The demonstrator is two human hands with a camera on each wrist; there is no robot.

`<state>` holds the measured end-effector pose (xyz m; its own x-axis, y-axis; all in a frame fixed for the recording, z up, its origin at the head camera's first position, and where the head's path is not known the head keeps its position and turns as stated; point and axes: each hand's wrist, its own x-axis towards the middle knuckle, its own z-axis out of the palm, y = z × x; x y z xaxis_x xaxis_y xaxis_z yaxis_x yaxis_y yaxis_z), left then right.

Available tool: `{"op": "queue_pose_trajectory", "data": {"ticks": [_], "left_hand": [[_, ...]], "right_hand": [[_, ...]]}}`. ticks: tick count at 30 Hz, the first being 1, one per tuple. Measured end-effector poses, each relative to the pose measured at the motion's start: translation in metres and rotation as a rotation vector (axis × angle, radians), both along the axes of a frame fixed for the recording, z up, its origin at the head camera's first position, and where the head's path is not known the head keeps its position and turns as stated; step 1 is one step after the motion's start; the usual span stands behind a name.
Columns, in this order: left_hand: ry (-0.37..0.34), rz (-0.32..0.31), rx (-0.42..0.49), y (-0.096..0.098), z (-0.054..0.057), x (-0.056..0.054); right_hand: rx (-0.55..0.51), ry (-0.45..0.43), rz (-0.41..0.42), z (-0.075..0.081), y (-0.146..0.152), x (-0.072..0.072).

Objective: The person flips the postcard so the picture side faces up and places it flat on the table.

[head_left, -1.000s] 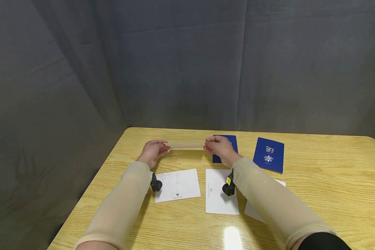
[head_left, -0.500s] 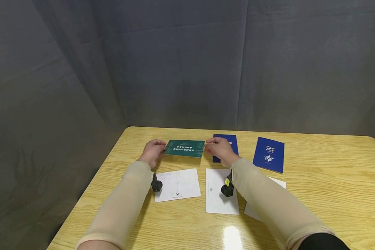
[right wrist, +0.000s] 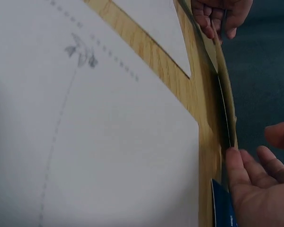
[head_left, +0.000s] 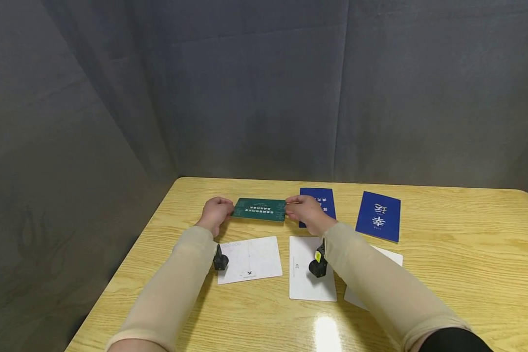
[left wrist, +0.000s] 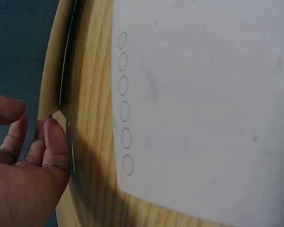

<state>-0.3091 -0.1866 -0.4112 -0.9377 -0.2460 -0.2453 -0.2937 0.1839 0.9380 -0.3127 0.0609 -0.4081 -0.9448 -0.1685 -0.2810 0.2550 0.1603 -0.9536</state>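
Dark grey cloth (head_left: 246,88) hangs behind a wood-grain worktop (head_left: 457,254), where a person in beige sleeves (head_left: 171,288) handles a green card (head_left: 258,209) printed with white characters. It lies lengthwise between the two hands, toward the far left of the worktop; whether it rests wholly on the wood is hard to tell. At one short end is the left hand (head_left: 214,215), its fingers (left wrist: 56,142) touching the card and its thumb spread apart from them. At the opposite end, the right hand (head_left: 308,212) is posed alike, fingertips against the edge, thumb standing clear. Partly hidden by that hand is a first blue card (head_left: 327,200); a second blue card (head_left: 378,216), slightly slanted, lies to its right. Nearer the person runs a loose row: the left white card (head_left: 255,259), with small ovals near its far edge; the middle white card (head_left: 305,288), bearing a small drawing; and the right white card (head_left: 391,256), largely covered by a sleeve. Small black cameras (head_left: 221,260) sit at the wrists. Light (head_left: 327,335) glares off the near wood.
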Motion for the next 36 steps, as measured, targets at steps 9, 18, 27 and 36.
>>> {"op": "queue_pose_trajectory", "data": {"ticks": [9,18,27,36], "left_hand": [[-0.026,-0.039,-0.029,0.000,0.000,0.002],[-0.046,-0.059,-0.027,-0.003,-0.002,0.001],[-0.045,-0.110,-0.004,-0.015,-0.003,0.012],[-0.006,-0.198,0.017,-0.047,0.011,0.049]], "right_hand": [[0.008,0.008,0.061,-0.002,0.000,0.002],[0.016,0.028,0.091,-0.003,-0.001,0.004],[0.060,0.058,0.129,-0.002,-0.001,0.008],[0.085,0.088,0.289,0.013,0.005,0.020]]}}
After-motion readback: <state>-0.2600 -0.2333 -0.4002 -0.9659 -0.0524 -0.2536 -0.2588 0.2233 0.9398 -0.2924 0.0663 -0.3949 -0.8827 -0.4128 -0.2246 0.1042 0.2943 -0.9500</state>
